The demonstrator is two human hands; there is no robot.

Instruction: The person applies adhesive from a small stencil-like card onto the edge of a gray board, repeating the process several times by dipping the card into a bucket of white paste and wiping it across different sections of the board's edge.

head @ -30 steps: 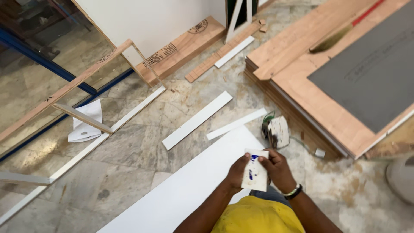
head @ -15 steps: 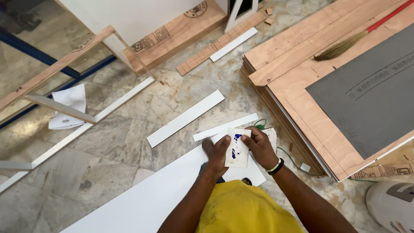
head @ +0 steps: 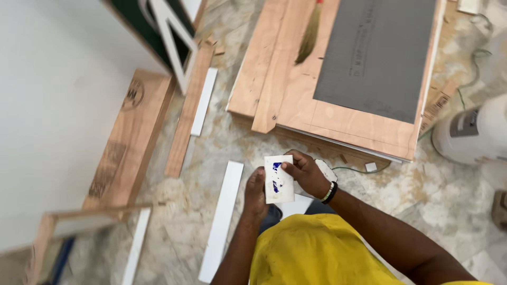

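Both hands hold a small white card with blue smears, centre of view, above the floor. Left hand grips the card's left edge, fingers curled behind it; right hand pinches the right edge, thumb on the face near the top, black wristband on that wrist. Card sits upright-ish, slightly tilted, face to the camera. Yellow sleeve or shirt fills the near bottom. Just left of the hands a long white strip lies on the floor, running near to far. Another white strip lies farther left beside a wood batten. Far right a stack of plywood boards with a grey sheet on top and a broom head resting on it. White drum at the right edge, green cable near it. White panel fills the left, wood frame at near left.
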